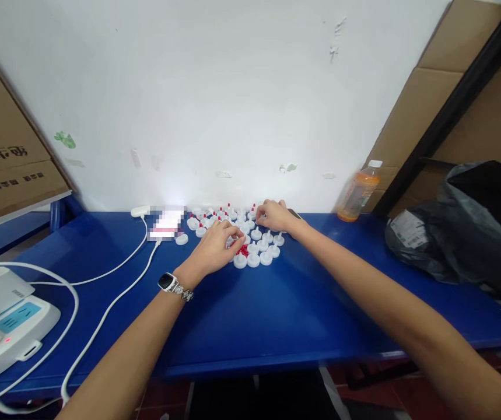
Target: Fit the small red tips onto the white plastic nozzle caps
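Several small white round caps [253, 259] lie clustered on the blue table [276, 315] near the white wall, some of them with red tips. A little heap of red bits [244, 251] sits among them. My left hand [215, 249], a watch on its wrist, rests over the left side of the cluster with fingertips at the red bits. My right hand [275, 216] is curled over the caps at the back right of the cluster, fingers pinched on something small that I cannot make out.
A phone [167, 224] with white cables [114, 294] lies left of the caps. A white device [7, 326] sits at the near left edge. An orange drink bottle [358, 191] stands at the back right, a dark plastic bag [464, 233] farther right. Cardboard boxes [0, 151] flank both sides.
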Available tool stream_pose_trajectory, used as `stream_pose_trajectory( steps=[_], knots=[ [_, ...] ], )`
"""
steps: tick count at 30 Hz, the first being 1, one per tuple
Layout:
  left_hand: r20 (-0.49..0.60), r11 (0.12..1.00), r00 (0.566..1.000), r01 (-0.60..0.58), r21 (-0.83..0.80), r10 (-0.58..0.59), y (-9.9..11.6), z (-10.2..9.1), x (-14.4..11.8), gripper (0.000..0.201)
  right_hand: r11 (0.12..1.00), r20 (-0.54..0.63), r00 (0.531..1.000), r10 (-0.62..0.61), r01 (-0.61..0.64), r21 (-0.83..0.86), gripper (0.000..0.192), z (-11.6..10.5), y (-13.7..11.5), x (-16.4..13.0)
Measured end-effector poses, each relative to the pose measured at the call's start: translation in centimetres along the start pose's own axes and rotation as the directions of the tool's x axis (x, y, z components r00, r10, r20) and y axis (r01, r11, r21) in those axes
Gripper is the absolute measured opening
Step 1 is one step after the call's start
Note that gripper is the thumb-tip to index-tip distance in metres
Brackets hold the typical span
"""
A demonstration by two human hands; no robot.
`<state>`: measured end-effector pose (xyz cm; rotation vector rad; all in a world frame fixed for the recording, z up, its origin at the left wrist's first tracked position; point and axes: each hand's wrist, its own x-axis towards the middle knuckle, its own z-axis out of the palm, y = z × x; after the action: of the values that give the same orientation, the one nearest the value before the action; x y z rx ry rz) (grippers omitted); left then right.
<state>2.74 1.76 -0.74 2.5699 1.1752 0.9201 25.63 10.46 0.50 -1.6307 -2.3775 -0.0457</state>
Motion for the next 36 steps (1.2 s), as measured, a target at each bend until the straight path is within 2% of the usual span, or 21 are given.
stream_pose_trajectory(
  steps=[2, 5, 6, 8, 10, 12, 16, 21, 25, 29, 31, 33, 35, 36],
  knots=[
    [-0.001, 1.0, 1.0, 0.002, -0.008, -0.002, 0.1, 0.0, 0.0, 0.027, 0.997, -0.045, 0.999, -0.003, 0.007, 0.077, 0.016, -0.2, 0.2, -0.4],
    [-0.007, 1.0, 1.0, -0.001, -0.014, 0.001, 0.1, 0.1, 0.1, 0.026, 0.959, -0.201, 0.979, 0.04, 0.019, 0.282, 0.017, -0.7, 0.0, -1.2],
    [-0.017, 1.0, 1.0, -0.004, -0.015, 0.004, 0.1, 0.0, 0.2, 0.026, 0.921, -0.252, 0.965, 0.075, 0.029, 0.387, 0.019, -0.8, -0.3, -1.6],
    [-0.048, 1.0, 0.999, -0.014, -0.025, 0.013, 0.3, 0.0, 0.2, 0.024, 0.784, -0.308, 0.932, 0.188, 0.047, 0.619, 0.026, -1.0, -1.3, -2.8],
    [-0.089, 0.998, 0.996, -0.015, -0.067, 0.009, 0.7, 0.1, 0.2, 0.022, 0.604, -0.292, 0.911, 0.291, 0.061, 0.795, 0.034, -1.1, -2.7, -4.3],
    [-0.114, 0.991, 0.993, -0.003, -0.135, -0.012, 1.2, 0.2, 0.1, 0.023, 0.472, -0.266, 0.913, 0.308, 0.096, 0.877, 0.04, -1.1, -4.2, -5.7],
    [-0.111, 0.978, 0.993, 0.021, -0.205, -0.045, 2.0, 0.4, 0.1, 0.022, 0.348, -0.245, 0.933, 0.265, 0.145, 0.926, 0.045, -1.4, -6.3, -7.7],
    [-0.114, 0.988, 0.992, 0.028, -0.152, -0.046, 1.9, 0.0, -0.1, 0.02, 0.236, -0.139, 0.97, 0.201, 0.09, 0.968, 0.046, -1.1, -7.0, -8.5],
    [-0.089, 0.993, 0.996, -0.025, -0.118, 0.014, 1.9, -0.4, -0.1, 0.022, 0.029, 0.0, 0.992, 0.127, -0.003, 1.0, 0.044, -0.9, -7.4, -8.7],
    [-0.126, 0.995, 0.992, -0.04, -0.087, 0.029, 1.9, -0.5, -0.2, 0.027, -0.149, 0.083, 0.994, 0.066, -0.072, 0.986, 0.04, -1.0, -7.8, -9.0],
    [-0.151, 0.995, 0.987, -0.063, -0.075, 0.051, 2.0, -0.4, -0.3, 0.029, -0.193, 0.101, 0.994, 0.047, -0.09, 0.977, 0.04, -1.0, -7.9, -9.0],
    [-0.18, 0.992, 0.982, -0.079, -0.097, 0.061, 2.0, -0.2, -0.2, 0.031, -0.182, 0.095, 0.994, 0.046, -0.085, 0.98, 0.04, -1.0, -7.9, -9.0],
    [-0.217, 0.98, 0.976, -0.042, -0.194, -0.001, 2.2, 0.4, -0.1, 0.033, -0.071, 0.007, 0.997, 0.076, -0.001, 0.997, 0.039, -1.0, -8.0, -9.1],
    [-0.234, 0.962, 0.97, -0.007, -0.274, -0.059, 2.2, 0.7, 0.1, 0.035, 0.034, -0.081, 0.993, 0.091, 0.078, 0.996, 0.038, -1.1, -8.1, -9.2]
  ],
)
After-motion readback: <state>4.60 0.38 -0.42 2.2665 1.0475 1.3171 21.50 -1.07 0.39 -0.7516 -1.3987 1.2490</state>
